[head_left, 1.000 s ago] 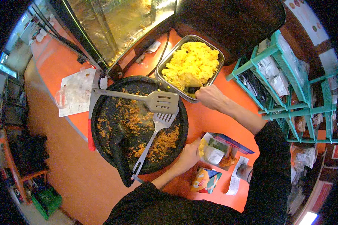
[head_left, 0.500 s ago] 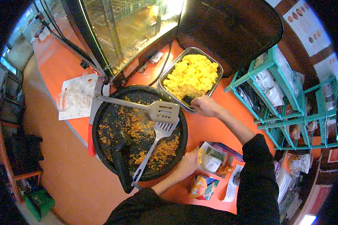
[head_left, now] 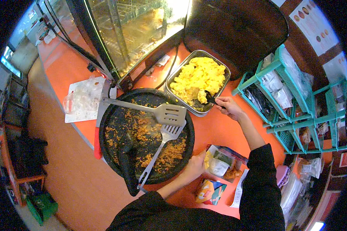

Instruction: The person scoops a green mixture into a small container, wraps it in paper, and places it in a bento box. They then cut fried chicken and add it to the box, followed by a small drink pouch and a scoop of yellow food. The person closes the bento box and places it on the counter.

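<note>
My right hand (head_left: pixel 230 108) is closed round the handle of a black spoon (head_left: pixel 209 97). The spoon carries a lump of yellow scrambled egg at the near right corner of a metal tray (head_left: pixel 226 79). Scrambled egg (head_left: pixel 196 75) is heaped over most of the tray. My left hand (head_left: pixel 197 164) grips the left side of an open food box (head_left: pixel 236 153); some of its fingers are hidden. Inside the box are a white packet (head_left: pixel 218 167), a browned fried piece (head_left: pixel 232 173) and a bit of yellow egg near my left fingers.
Left of the tray stands a black stone mortar (head_left: pixel 107 161) with red-orange paste, a pestle (head_left: pixel 126 165) and two slotted spatulas (head_left: pixel 170 114) (head_left: pixel 172 131). A colourful carton (head_left: pixel 211 191) lies nearby. Teal baskets (head_left: pixel 258 102) stand right; a lit glass cabinet (head_left: pixel 142 34) rises behind.
My right hand has moved right and slightly forward, turning the spoon up with egg on it. My left hand stays at the box. The whole view has shifted slightly.
</note>
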The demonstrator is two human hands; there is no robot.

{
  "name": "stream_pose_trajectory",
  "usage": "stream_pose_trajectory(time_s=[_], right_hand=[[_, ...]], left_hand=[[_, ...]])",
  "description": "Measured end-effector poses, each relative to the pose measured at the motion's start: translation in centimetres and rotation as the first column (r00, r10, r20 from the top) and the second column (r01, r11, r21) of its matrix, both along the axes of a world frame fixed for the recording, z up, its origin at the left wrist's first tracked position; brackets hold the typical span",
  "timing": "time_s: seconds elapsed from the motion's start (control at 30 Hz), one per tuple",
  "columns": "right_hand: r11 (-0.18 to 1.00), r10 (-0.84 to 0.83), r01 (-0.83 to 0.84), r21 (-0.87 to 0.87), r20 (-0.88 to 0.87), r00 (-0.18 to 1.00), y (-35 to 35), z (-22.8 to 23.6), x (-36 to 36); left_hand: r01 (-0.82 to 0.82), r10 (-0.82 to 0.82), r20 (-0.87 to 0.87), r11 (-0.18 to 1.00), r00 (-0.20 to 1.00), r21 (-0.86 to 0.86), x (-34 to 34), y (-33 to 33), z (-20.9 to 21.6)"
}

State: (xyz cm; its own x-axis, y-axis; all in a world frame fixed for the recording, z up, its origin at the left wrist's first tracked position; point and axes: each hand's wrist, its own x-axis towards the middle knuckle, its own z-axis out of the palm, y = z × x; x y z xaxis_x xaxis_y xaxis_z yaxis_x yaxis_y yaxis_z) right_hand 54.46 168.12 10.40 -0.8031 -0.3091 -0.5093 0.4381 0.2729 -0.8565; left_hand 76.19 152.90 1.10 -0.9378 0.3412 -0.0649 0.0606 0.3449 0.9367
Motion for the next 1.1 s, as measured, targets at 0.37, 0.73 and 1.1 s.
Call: stream_pose_trajectory(time_s=[0.37, 0.73, 1.1], right_hand=[[0.967, -0.218, 0.235, -0.1, 0.156, 0.963, 4.8, 10.4, 17.9], [0.805, 0.005, 0.243, 0.541, -0.416, 0.909, 2.6, 0.2, 26.3], [0.832, -0.53, 0.546, -0.097, 0.151, 0.835, 5.0, -0.8, 27.3]], left_hand=[[-0.038, 0.029, 0.059, 0.987, 0.998, 0.156, 0.2, -0.5, 0.2], [-0.076, 0.072, 0.159, 0.997, 0.985, 0.021, 0.1, -0.7, 1.9], [-0.099, 0.098, 0.046, 0.995, 0.994, 0.012, 0.2, -0.6, 1.4]])
